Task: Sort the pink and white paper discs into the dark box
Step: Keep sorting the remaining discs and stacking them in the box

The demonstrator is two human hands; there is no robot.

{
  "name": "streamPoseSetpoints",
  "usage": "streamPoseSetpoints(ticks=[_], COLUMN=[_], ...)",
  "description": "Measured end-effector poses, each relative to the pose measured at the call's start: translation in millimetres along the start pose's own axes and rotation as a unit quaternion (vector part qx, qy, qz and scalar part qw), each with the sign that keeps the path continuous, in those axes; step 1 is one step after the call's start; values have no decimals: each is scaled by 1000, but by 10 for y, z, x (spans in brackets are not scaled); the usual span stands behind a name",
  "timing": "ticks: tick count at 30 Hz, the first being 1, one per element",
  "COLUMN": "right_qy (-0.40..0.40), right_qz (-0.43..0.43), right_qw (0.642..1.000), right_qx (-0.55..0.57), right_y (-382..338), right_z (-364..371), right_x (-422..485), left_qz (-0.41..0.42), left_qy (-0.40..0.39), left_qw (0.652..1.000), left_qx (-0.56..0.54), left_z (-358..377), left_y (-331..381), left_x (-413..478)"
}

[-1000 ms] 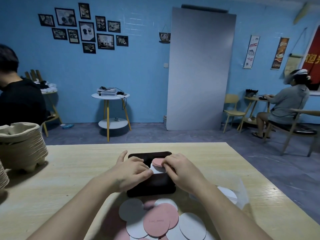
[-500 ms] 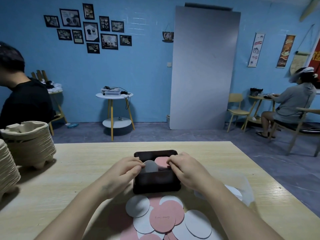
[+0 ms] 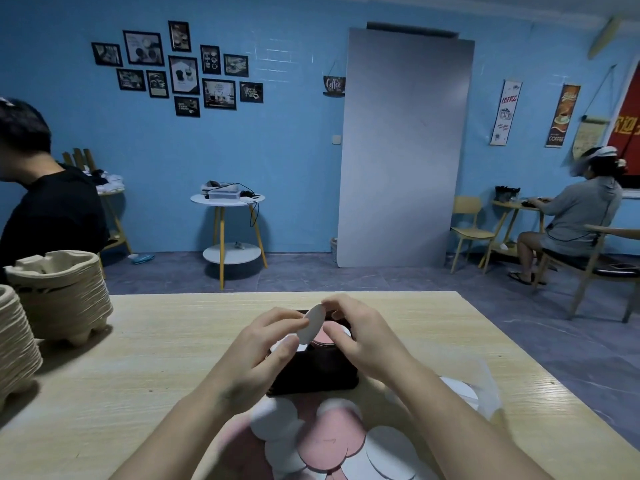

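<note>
The dark box [image 3: 317, 377] sits on the wooden table [image 3: 138, 368] in front of me, mostly covered by my hands. A pink disc [image 3: 323, 338] lies inside it, with a white disc edge [image 3: 277, 346] showing at its left. My left hand [image 3: 268, 344] and my right hand [image 3: 360, 332] together hold one white disc [image 3: 312, 323] on edge just above the box. A loose pile of pink and white discs [image 3: 322, 441] lies nearer to me, between my forearms.
Two stacks of beige pulp trays [image 3: 59, 292] stand on the table's left side. A clear plastic bag [image 3: 481, 393] with white discs lies right of the box. One person [image 3: 45, 202] sits at far left, another [image 3: 575, 216] at far right.
Both hands have risen out of the box, lifting a white disc that now stands on edge between my fingers. The view has shifted slightly.
</note>
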State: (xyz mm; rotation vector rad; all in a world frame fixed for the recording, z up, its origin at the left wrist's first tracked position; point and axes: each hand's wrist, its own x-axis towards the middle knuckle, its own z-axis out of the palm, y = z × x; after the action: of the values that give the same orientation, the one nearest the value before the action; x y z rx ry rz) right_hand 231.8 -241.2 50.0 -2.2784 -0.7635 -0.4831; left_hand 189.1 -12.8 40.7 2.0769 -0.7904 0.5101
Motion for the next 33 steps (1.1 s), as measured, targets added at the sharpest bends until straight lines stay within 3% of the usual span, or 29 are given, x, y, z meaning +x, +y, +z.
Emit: streamPoseSetpoints(ticks=[6, 12, 20, 22, 27, 33], right_qy=[59, 28, 68, 57, -11, 14], right_qz=[-6, -36, -37, -13, 73, 56], right_qw=[998, 999, 981, 978, 991, 992], right_qx=[-9, -29, -178, -198, -110, -112], right_y=[112, 137, 285, 310, 329, 340], right_z=[-72, 13, 77, 74, 40, 61], right_x=[27, 20, 35, 46, 134, 103], left_qz=[-13, 36, 2, -25, -56, -41], left_qy=[-23, -38, -76, -56, -14, 3], left_qw=[999, 992, 972, 972, 984, 986], left_qx=[42, 112, 222, 226, 166, 161], left_z=[-1, -27, 36, 45, 115, 134], left_y=[-129, -133, -355, -414, -445, -382], left_x=[20, 81, 52, -8, -141, -183])
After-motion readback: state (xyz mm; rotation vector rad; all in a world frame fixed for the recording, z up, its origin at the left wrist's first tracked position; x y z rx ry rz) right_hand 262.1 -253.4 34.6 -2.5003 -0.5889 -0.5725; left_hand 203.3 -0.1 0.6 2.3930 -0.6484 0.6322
